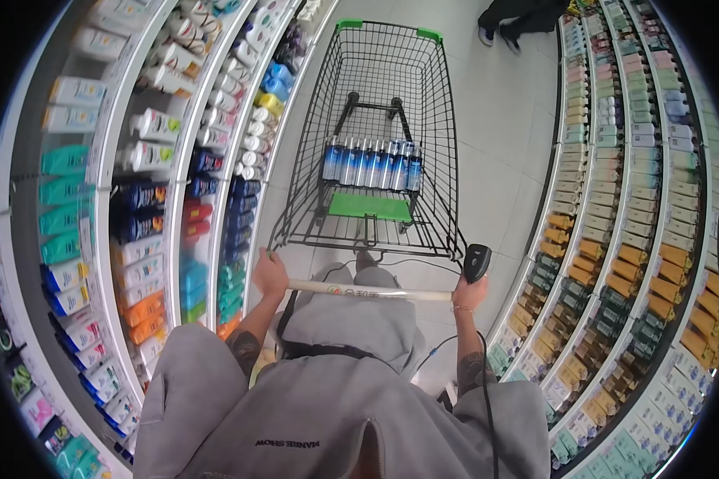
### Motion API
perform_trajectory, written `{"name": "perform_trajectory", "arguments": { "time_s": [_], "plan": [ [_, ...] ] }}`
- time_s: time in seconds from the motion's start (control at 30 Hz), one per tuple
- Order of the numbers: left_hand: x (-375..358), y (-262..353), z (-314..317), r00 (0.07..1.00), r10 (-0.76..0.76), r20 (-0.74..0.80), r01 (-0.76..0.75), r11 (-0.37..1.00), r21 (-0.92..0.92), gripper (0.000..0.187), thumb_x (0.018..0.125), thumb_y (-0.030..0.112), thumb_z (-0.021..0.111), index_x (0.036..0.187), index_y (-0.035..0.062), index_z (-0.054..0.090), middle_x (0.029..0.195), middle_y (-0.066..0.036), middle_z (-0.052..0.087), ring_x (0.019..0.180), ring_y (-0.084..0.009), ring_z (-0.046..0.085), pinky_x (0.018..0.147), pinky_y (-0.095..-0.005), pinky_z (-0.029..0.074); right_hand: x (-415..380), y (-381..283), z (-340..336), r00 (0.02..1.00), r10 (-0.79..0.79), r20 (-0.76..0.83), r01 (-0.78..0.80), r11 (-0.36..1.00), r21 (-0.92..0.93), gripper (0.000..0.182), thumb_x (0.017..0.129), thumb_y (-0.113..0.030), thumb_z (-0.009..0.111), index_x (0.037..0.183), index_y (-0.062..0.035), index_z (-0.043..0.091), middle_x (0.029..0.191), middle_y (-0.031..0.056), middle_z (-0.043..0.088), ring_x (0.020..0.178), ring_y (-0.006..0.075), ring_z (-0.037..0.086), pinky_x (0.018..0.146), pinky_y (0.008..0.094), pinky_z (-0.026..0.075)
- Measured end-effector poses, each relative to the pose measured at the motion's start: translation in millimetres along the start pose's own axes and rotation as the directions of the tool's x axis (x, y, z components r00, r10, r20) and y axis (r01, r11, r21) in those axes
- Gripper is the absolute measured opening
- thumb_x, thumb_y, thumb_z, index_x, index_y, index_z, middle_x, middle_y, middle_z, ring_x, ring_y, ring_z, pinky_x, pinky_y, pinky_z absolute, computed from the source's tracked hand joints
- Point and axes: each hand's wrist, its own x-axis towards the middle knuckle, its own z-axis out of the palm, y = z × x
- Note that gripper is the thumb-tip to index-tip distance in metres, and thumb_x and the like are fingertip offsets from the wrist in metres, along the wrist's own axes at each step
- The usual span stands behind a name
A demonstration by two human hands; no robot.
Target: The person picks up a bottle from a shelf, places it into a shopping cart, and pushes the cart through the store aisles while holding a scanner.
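My left hand (271, 273) is wrapped round the left end of the pale cart handle (359, 290). At the handle's right end, my right hand (469, 294) is closed round the bar, just below a black handheld device (477, 263) with a cable. The wire shopping cart (447, 160) stands in front of me, with green corner pieces and a green panel (369, 208). Several blue and silver bottles (371, 165) stand upright in a row inside its basket.
Shelves of bottles and tubes line the left side (148, 152) and the right side (607, 199). A person's dark-clothed legs (519, 17) are at the top right, on the pale tiled floor (499, 120) beyond the cart.
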Motion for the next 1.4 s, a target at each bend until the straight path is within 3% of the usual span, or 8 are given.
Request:
{"name": "perform_trajectory", "arguments": {
  "time_s": [0.07,0.13,0.4,0.5,1.07,1.2,1.3,1.4],
  "plan": [
    [16,12,2,1.0,0.009,-0.003,-0.01,0.999,-0.034,0.03,0.09,0.028,0.041,0.11,0.0073,0.051,0.075,-0.02,0.064,0.073,-0.0396,0.062,0.066,-0.0507,0.046,16,-9,4,0.997,-0.021,0.07,0.021,1.0,-0.004,0.024,0.071,-0.011,0.067,0.092,-0.0034,0.057,0.083,0.0164,0.06,0.08,0.0374,0.057,0.07,0.0434,0.045],
    [24,32,-10,0.999,0.02,-0.038,-0.017,0.997,0.071,0.029,0.09,0.028,0.041,0.109,0.0086,0.051,0.076,-0.02,0.064,0.074,-0.0405,0.062,0.066,-0.0511,0.046,31,-23,6,0.998,-0.011,0.067,0.011,1.0,-0.003,0.024,0.071,-0.012,0.067,0.092,-0.0035,0.057,0.083,0.0164,0.06,0.081,0.0373,0.057,0.07,0.0435,0.045],
    [82,95,-24,0.996,0.026,-0.086,-0.026,1.0,-0.005,0.026,0.09,0.03,0.042,0.102,0.0095,0.054,0.079,-0.019,0.065,0.075,-0.0413,0.062,0.068,-0.0513,0.046,99,-55,35,0.996,0.056,0.068,-0.059,0.997,0.045,0.028,0.072,-0.013,0.067,0.097,-0.0038,0.057,0.087,0.0172,0.06,0.084,0.037,0.058,0.073,0.0429,0.045],
    [103,120,-30,0.997,0.029,-0.075,-0.028,0.999,0.024,0.027,0.09,0.029,0.042,0.103,0.0094,0.054,0.079,-0.02,0.065,0.075,-0.041,0.062,0.067,-0.0507,0.047,125,-72,43,0.991,0.116,0.068,-0.119,0.992,0.041,0.025,0.074,-0.015,0.068,0.092,-0.0025,0.058,0.09,0.0167,0.06,0.085,0.0372,0.058,0.073,0.0425,0.045],
    [286,283,-61,0.971,0.167,-0.172,-0.177,0.983,-0.05,0.027,0.087,0.026,0.046,0.102,0.0045,0.055,0.074,-0.022,0.063,0.07,-0.0408,0.061,0.065,-0.0512,0.045,312,-189,116,0.999,0.047,-0.016,-0.044,0.99,0.134,0.021,0.072,-0.01,0.066,0.089,-0.0021,0.057,0.082,0.0179,0.059,0.08,0.039,0.057,0.07,0.0442,0.044],
    [326,322,-81,0.981,0.152,-0.12,-0.165,0.981,-0.103,0.026,0.087,0.027,0.045,0.094,0.0034,0.054,0.076,-0.023,0.063,0.074,-0.0424,0.061,0.069,-0.0525,0.045,354,-212,145,0.997,0.056,-0.046,-0.053,0.997,0.06,0.021,0.072,-0.01,0.067,0.089,-0.003,0.057,0.082,0.018,0.06,0.08,0.0389,0.057,0.071,0.0448,0.045],
    [360,342,-88,0.984,0.155,-0.086,-0.162,0.983,-0.081,0.026,0.085,0.027,0.047,0.094,0.0033,0.054,0.077,-0.023,0.063,0.074,-0.0421,0.061,0.07,-0.0524,0.045,382,-244,152,0.998,0.064,-0.01,-0.062,0.987,0.146,0.021,0.072,-0.013,0.067,0.089,-0.0038,0.057,0.081,0.0179,0.061,0.079,0.039,0.058,0.07,0.0453,0.045],
    [390,364,-98,0.972,0.168,-0.162,-0.178,0.983,-0.053,0.024,0.082,0.025,0.049,0.09,0.0029,0.055,0.071,-0.022,0.062,0.069,-0.0409,0.061,0.065,-0.0515,0.046,411,-267,168,0.995,0.097,0.019,-0.098,0.987,0.13,0.022,0.073,-0.014,0.068,0.09,-0.0042,0.058,0.083,0.0175,0.062,0.081,0.0384,0.059,0.071,0.044,0.046]
  ]
}}
